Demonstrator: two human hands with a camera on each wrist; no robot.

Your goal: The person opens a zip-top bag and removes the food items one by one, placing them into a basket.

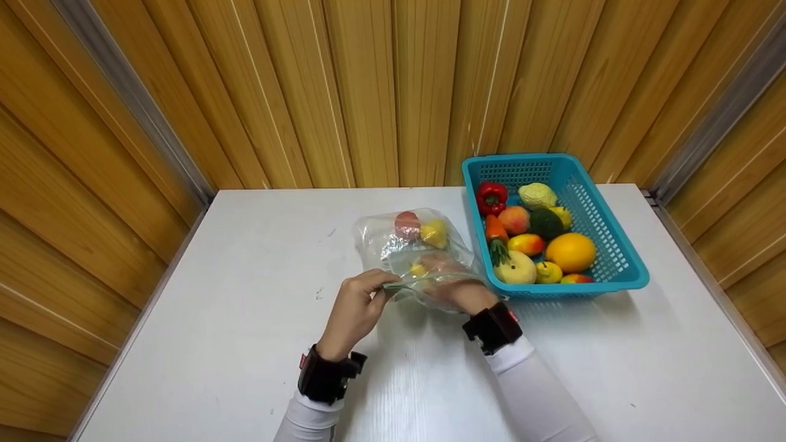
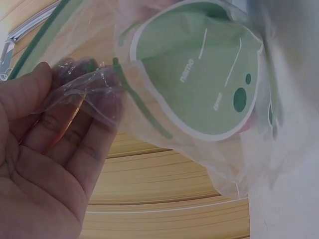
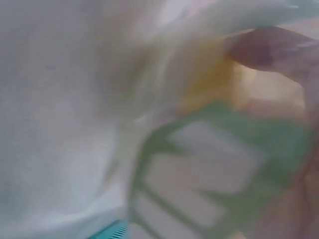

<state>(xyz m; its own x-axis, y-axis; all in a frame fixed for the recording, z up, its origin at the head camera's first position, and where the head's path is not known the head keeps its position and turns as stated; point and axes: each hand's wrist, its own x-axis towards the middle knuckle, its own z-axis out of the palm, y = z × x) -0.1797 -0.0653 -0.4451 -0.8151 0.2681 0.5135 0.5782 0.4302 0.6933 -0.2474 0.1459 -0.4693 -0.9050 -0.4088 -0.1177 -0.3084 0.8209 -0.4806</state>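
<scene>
A clear zip bag (image 1: 374, 242) with a green printed label (image 2: 199, 74) lies on the white table (image 1: 258, 276). Inside it show a red round fruit (image 1: 406, 225) and a yellow fruit (image 1: 435, 233). My left hand (image 1: 359, 307) pinches the bag's open edge between thumb and fingers. Through that opening reaches my right hand (image 1: 451, 283), seen through the plastic. It holds a small yellow fruit (image 1: 419, 269) at its fingertips; the plastic blurs its exact kind. In the right wrist view the yellow fruit (image 3: 209, 74) appears by the thumb (image 3: 269, 47), partly behind green print.
A blue basket (image 1: 620, 245) stands right of the bag, close to my right hand. It holds a red bell pepper (image 1: 492, 197), a carrot (image 1: 495, 228), a peach (image 1: 514, 220), a large orange-yellow fruit (image 1: 571, 252) and several others. A wood-panelled wall (image 1: 368, 92) rises behind the table.
</scene>
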